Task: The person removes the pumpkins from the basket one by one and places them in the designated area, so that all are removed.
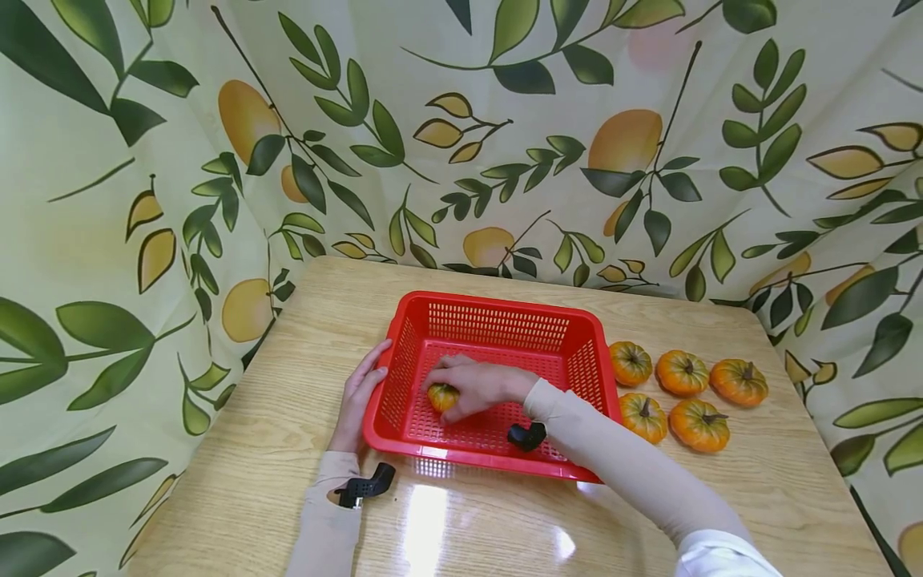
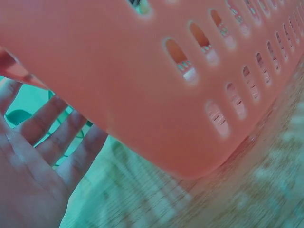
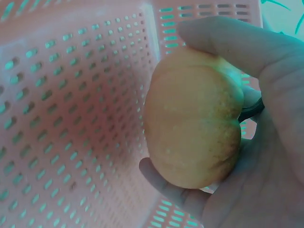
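A small orange pumpkin (image 1: 443, 397) is in my right hand (image 1: 476, 387), low inside the red plastic basket (image 1: 490, 465). In the right wrist view, thumb and fingers curl round the sides of the pumpkin (image 3: 192, 118), and its dark stem points toward the palm. Whether it touches the basket floor, I cannot tell. My left hand (image 1: 355, 405) lies along the basket's left side, fingertips at the rim. The left wrist view shows that hand's fingers (image 2: 78, 154) fairly straight and spread beside the basket's outer wall (image 2: 118, 71).
Right of the basket, several more pumpkins sit on the wooden table (image 1: 288, 385) in two rows, among them a front one (image 1: 699, 426) and a back one (image 1: 681, 373). A leaf-patterned cloth (image 1: 534, 160) hangs behind the table and along both sides.
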The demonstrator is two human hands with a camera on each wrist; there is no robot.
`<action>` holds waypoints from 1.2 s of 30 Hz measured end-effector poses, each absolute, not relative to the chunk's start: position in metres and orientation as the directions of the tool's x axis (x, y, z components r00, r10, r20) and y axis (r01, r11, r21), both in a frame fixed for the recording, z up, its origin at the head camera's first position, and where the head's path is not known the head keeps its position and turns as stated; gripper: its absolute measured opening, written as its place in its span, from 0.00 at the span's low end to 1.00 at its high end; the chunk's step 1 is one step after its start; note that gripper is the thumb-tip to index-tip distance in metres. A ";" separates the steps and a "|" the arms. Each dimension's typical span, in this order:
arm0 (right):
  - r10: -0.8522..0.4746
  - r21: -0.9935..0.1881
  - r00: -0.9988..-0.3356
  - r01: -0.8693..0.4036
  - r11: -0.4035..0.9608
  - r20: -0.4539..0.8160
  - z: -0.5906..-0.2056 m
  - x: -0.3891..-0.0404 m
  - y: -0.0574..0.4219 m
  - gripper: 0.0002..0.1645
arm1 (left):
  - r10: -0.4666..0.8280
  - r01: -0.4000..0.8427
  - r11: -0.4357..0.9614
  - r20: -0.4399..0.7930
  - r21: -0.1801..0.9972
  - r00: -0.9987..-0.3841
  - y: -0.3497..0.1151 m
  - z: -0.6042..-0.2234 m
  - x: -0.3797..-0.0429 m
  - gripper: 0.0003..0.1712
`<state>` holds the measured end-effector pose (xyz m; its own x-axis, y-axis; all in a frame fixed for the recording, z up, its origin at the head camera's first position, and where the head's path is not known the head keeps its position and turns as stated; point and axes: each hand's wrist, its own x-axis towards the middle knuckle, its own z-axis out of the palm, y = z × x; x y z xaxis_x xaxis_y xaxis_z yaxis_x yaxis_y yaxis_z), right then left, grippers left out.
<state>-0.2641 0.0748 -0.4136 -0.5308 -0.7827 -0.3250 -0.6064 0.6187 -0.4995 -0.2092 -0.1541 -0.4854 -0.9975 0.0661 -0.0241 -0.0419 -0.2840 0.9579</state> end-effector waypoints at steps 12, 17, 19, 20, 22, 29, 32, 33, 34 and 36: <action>-0.772 -0.609 -0.598 -0.536 0.585 -0.215 -0.401 -0.267 0.097 0.36 | 0.063 -0.057 -0.300 -0.040 0.952 -0.997 -0.154 -0.484 -0.206 0.29; -0.747 -0.645 -0.651 -0.515 0.564 -0.133 -0.398 -0.269 0.106 0.33 | 0.064 -0.053 -0.311 -0.035 0.949 -0.997 -0.154 -0.484 -0.206 0.29; -0.727 -0.659 -0.679 -0.501 0.561 -0.102 -0.397 -0.269 0.109 0.32 | 0.063 -0.050 -0.311 -0.032 0.949 -0.998 -0.154 -0.484 -0.205 0.29; -0.716 -0.663 -0.693 -0.494 0.562 -0.090 -0.396 -0.269 0.111 0.31 | 0.062 -0.049 -0.313 -0.031 0.949 -0.998 -0.154 -0.484 -0.205 0.29; -0.692 -0.675 -0.718 -0.474 0.565 -0.075 -0.394 -0.268 0.113 0.30 | 0.063 -0.050 -0.312 -0.031 0.949 -0.998 -0.153 -0.484 -0.205 0.29; -0.650 -0.689 -0.759 -0.456 0.563 -0.028 -0.387 -0.268 0.124 0.29 | 0.072 -0.049 -0.310 -0.028 0.950 -0.997 -0.153 -0.484 -0.206 0.29; -0.629 -0.692 -0.777 -0.444 0.570 -0.020 -0.384 -0.267 0.130 0.30 | 0.074 -0.045 -0.312 -0.023 0.949 -0.997 -0.153 -0.484 -0.206 0.29; -0.623 -0.694 -0.782 -0.440 0.570 -0.016 -0.383 -0.267 0.132 0.30 | 0.074 -0.043 -0.313 -0.021 0.949 -0.997 -0.153 -0.484 -0.206 0.29; -0.617 -0.695 -0.787 -0.435 0.573 -0.016 -0.382 -0.267 0.134 0.30 | 0.074 -0.043 -0.314 -0.021 0.948 -0.997 -0.153 -0.484 -0.206 0.29; -0.608 -0.695 -0.793 -0.429 0.578 -0.016 -0.380 -0.266 0.139 0.30 | 0.078 -0.046 -0.316 -0.022 0.948 -0.997 -0.152 -0.484 -0.206 0.29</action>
<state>-0.2664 0.1387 -0.3801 -0.7934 -0.6084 -0.0164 -0.4285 0.5776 -0.6948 -0.2055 -0.1524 -0.4841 -0.9967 0.0779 -0.0220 -0.0456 -0.3157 0.9478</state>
